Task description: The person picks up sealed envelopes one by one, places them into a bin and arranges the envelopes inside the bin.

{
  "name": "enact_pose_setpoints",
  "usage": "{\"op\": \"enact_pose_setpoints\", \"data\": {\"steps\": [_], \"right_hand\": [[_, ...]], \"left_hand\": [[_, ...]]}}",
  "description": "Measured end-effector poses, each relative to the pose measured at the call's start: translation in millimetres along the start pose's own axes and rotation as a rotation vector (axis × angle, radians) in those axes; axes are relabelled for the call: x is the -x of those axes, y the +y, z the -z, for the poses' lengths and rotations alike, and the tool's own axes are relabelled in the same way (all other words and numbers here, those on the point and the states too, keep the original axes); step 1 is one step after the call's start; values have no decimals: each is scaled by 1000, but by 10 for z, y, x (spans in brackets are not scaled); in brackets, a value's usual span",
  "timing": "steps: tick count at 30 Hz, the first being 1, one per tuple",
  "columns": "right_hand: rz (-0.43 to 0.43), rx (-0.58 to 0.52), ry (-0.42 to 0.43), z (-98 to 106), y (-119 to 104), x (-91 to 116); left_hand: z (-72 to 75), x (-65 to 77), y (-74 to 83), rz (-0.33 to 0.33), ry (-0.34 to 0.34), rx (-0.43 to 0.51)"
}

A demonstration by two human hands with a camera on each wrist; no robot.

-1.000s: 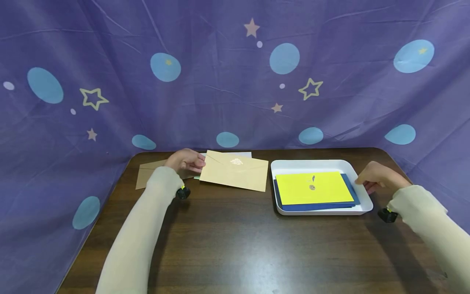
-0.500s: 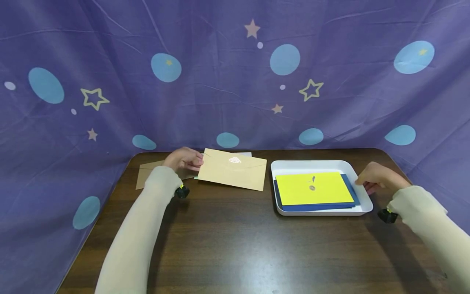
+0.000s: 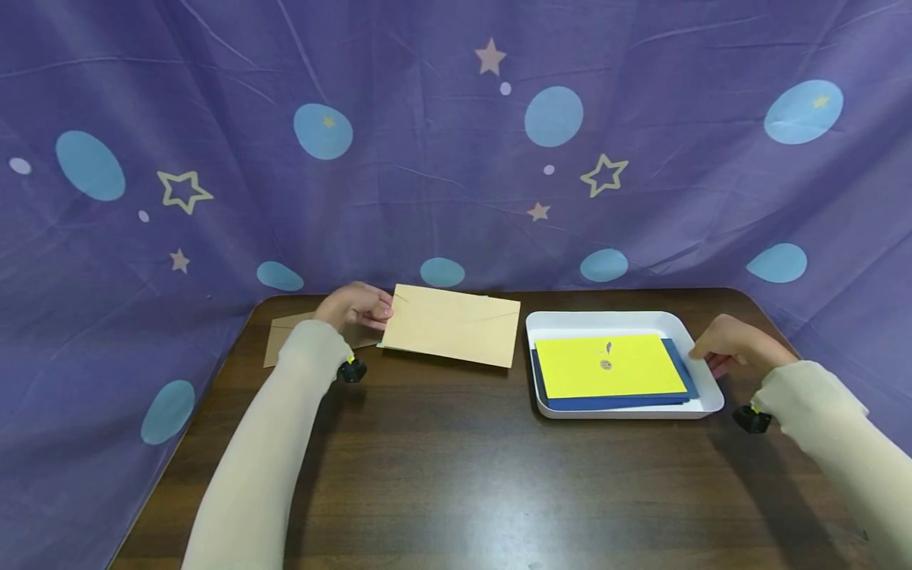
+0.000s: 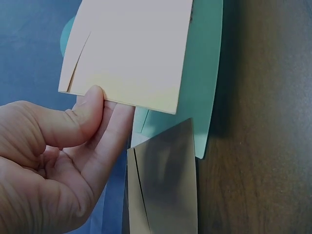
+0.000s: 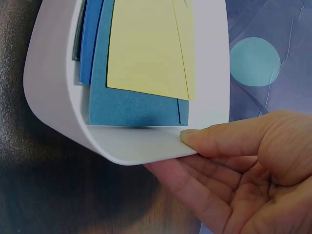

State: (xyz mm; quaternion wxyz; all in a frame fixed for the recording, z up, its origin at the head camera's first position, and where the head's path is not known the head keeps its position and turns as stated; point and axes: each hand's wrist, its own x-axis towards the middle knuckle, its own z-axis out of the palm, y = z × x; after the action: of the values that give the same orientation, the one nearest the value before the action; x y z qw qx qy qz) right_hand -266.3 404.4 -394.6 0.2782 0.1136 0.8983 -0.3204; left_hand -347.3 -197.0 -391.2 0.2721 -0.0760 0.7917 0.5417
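My left hand (image 3: 362, 305) pinches a cream envelope (image 3: 451, 324) by its left edge, thumb on top and fingers beneath. In the left wrist view it is held over a green envelope (image 4: 204, 83), beside which a brown kraft envelope (image 4: 168, 180) lies. On the right, my right hand (image 3: 727, 342) grips the end rim of a white tray (image 3: 708, 392), thumb inside and fingers under the outside. Inside the tray a yellow envelope (image 3: 613, 372) lies on top of blue envelopes (image 5: 136, 109).
A dark wooden table (image 3: 456, 475) carries everything, with a purple patterned curtain (image 3: 456, 198) hanging right behind its far edge. The tray stands to the right of the cream envelope, a narrow gap between them.
My left hand has shifted slightly left and up with the cream envelope, whose face has tilted. The white edge behind it is now mostly covered. My right hand and the tray have stayed put.
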Motion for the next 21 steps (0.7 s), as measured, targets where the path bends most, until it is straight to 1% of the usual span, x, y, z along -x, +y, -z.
{"op": "enact_pose_setpoints", "data": {"steps": [4,9,15,21], "right_hand": [[-2,3,-4,-1,7,-6],[1,2,-7,9,14,-7],[10,28,-12,19,9,3],[54,7,-7,16,1,31]], "left_hand": [[-16,9,23,-15,-4,-3],[-73,19,83,-30,3,10],[-199,49,213,-46,-1,24],[-324,97,350,-59,-13,17]]}}
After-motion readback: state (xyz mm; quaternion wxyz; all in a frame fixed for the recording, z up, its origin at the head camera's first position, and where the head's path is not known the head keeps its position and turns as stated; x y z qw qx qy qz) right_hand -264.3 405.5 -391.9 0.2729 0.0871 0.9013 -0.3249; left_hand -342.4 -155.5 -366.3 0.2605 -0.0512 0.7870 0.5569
